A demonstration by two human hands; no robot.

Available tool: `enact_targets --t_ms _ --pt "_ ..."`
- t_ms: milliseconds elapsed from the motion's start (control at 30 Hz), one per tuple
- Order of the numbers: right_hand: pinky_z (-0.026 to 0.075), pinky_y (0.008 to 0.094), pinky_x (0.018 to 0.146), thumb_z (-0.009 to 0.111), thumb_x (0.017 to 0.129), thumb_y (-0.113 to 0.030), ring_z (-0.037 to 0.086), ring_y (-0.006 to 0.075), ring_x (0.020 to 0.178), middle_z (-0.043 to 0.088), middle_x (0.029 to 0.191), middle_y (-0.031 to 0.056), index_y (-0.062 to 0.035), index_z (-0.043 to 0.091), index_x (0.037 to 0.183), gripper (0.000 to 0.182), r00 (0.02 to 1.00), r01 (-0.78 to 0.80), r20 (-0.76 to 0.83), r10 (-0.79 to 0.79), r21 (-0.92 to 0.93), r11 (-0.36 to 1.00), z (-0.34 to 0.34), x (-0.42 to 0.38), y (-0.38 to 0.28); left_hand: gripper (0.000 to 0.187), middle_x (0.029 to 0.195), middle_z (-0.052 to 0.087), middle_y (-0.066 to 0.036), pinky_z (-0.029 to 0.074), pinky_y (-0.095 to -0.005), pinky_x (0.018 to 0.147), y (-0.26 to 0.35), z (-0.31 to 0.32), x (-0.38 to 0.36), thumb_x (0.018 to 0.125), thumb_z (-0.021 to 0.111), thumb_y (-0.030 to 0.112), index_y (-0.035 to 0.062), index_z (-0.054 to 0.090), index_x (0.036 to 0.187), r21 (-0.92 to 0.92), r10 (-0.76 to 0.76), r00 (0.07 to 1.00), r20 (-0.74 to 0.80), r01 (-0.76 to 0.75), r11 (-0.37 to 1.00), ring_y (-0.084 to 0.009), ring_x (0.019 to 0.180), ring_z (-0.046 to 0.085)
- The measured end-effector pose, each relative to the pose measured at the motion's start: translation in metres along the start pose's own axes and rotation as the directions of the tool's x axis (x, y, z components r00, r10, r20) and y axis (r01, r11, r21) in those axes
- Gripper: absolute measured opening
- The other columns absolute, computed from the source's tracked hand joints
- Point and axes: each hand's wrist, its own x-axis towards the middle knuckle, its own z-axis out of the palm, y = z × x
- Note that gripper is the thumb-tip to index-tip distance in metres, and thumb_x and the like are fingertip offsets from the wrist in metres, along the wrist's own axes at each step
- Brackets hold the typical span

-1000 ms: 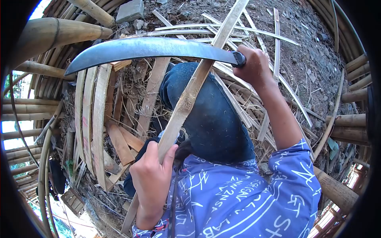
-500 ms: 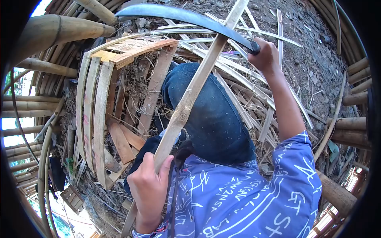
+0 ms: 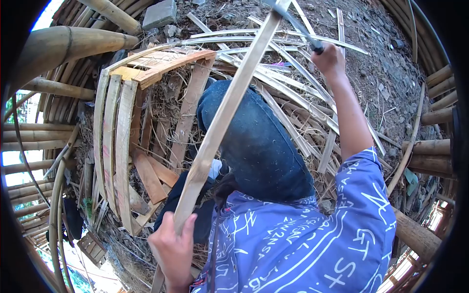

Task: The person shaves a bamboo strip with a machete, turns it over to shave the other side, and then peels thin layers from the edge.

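My left hand (image 3: 174, 249), at the lower left, is wrapped round a long split bamboo strip (image 3: 227, 107) that slants up across my knee to the top of the view. At the upper right my right hand (image 3: 328, 59) grips the dark handle of a curved blade (image 3: 296, 23). The blade crosses the strip near its far end, and its tip is out of view at the top edge. The strip's lower end shows below my left wrist.
A slatted wooden crate (image 3: 128, 146) stands left of my knee. Several pale strips (image 3: 288, 88) and thin shavings lie on the ground beyond it. A grey block (image 3: 159, 14) is at the top left. Bamboo poles (image 3: 73, 44) line both sides.
My left hand has moved down and slightly left, drawing the strip with it. The blade has turned and moved up, partly out of view. My right hand has shifted slightly up.
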Motion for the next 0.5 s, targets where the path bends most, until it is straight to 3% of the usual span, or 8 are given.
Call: enact_targets --t_ms 67,100,200,233,267,367,400,500 --pt "0.052 0.0452 0.084 0.061 0.074 -0.026 0.067 0.0365 0.092 0.068 0.093 0.0241 -0.0015 0.069 0.088 0.029 0.952 -0.3 0.073 0.299 0.002 0.954 0.002 0.017 0.027 0.04 0.056 0.046 -0.023 0.037 -0.0457 0.047 -0.022 -0.007 -0.016 0.084 0.071 0.026 0.0004 0.044 0.07 0.025 -0.028 0.999 -0.018 0.029 0.999 -0.0454 0.055 0.051" --pt "0.051 0.0455 0.087 0.061 0.074 -0.026 0.065 0.0367 0.098 0.066 0.1 0.0269 0.0024 0.069 0.09 0.033 0.939 -0.325 0.086 0.332 -0.09 0.942 0.005 0.024 0.046 0.04 0.055 0.046 -0.023 0.037 -0.0458 0.047 -0.039 -0.008 -0.026 0.083 0.071 0.025 -0.0003 0.044 0.069 -0.004 -0.097 0.995 -0.005 0.097 0.995 -0.0459 0.055 0.051" --pt "0.05 0.0463 0.087 0.062 0.07 -0.028 0.063 0.0418 0.098 0.065 0.098 0.0294 0.0045 0.069 0.088 0.038 0.931 -0.363 0.064 0.361 0.028 0.931 0.036 0.01 0.1 0.038 0.055 0.046 -0.025 0.037 -0.0454 0.048 -0.053 -0.012 -0.036 0.081 0.072 0.023 -0.0026 0.046 0.07 0.053 -0.205 0.979 -0.015 0.205 0.977 -0.0468 0.055 0.05" --pt "0.051 0.0449 0.083 0.062 0.07 -0.027 0.065 0.0418 0.093 0.066 0.091 0.0289 0.0052 0.069 0.085 0.036 0.961 -0.275 0.003 0.276 0.082 0.958 0.044 -0.009 0.113 0.038 0.055 0.046 -0.025 0.037 -0.0446 0.048 -0.052 -0.011 -0.033 0.081 0.072 0.023 -0.0029 0.047 0.07 0.044 -0.238 0.971 -0.017 0.238 0.97 -0.0468 0.055 0.05" --pt "0.052 0.0443 0.078 0.061 0.07 -0.026 0.067 0.0411 0.085 0.067 0.082 0.0267 0.0031 0.07 0.083 0.033 0.942 -0.334 0.057 0.331 0.079 0.939 0.037 -0.026 0.102 0.038 0.055 0.046 -0.025 0.038 -0.0439 0.049 -0.051 -0.01 -0.032 0.082 0.072 0.023 -0.0032 0.047 0.07 0.036 -0.266 0.964 -0.014 0.267 0.963 -0.0468 0.056 0.05" --pt "0.047 0.0389 0.06 0.061 0.073 -0.02 0.062 0.0297 0.059 0.064 0.065 0.0185 0.0029 0.066 0.078 0.024 0.968 -0.25 0.047 0.248 0.308 0.918 0.022 -0.073 0.063 0.039 0.055 0.045 -0.024 0.038 -0.042 0.049 -0.048 -0.009 -0.025 0.081 0.072 0.023 -0.0037 0.047 0.071 -0.028 -0.229 0.973 -0.018 0.229 0.973 -0.0459 0.054 0.046" --pt "0.044 0.0361 0.055 0.06 0.075 -0.013 0.057 0.0221 0.054 0.06 0.059 0.0131 0.0027 0.062 0.073 0.016 0.975 -0.183 -0.05 0.218 0.385 0.905 0.014 -0.096 0.044 0.039 0.055 0.045 -0.023 0.037 -0.0416 0.049 -0.044 -0.012 -0.016 0.081 0.072 0.024 -0.0037 0.046 0.07 -0.073 -0.179 0.984 0.004 0.179 0.981 -0.0456 0.054 0.044" --pt "0.039 0.0319 0.049 0.061 0.073 -0.004 0.052 0.0155 0.049 0.054 0.054 0.0079 -0.0012 0.057 0.068 0.007 0.986 -0.012 -0.138 0.09 0.48 0.877 -0.021 -0.119 0.008 0.04 0.054 0.044 -0.022 0.037 -0.0409 0.048 -0.038 -0.018 -0.009 0.081 0.073 0.025 -0.0036 0.046 0.07 -0.056 -0.07 0.997 0.04 0.073 0.996 -0.0444 0.052 0.043"
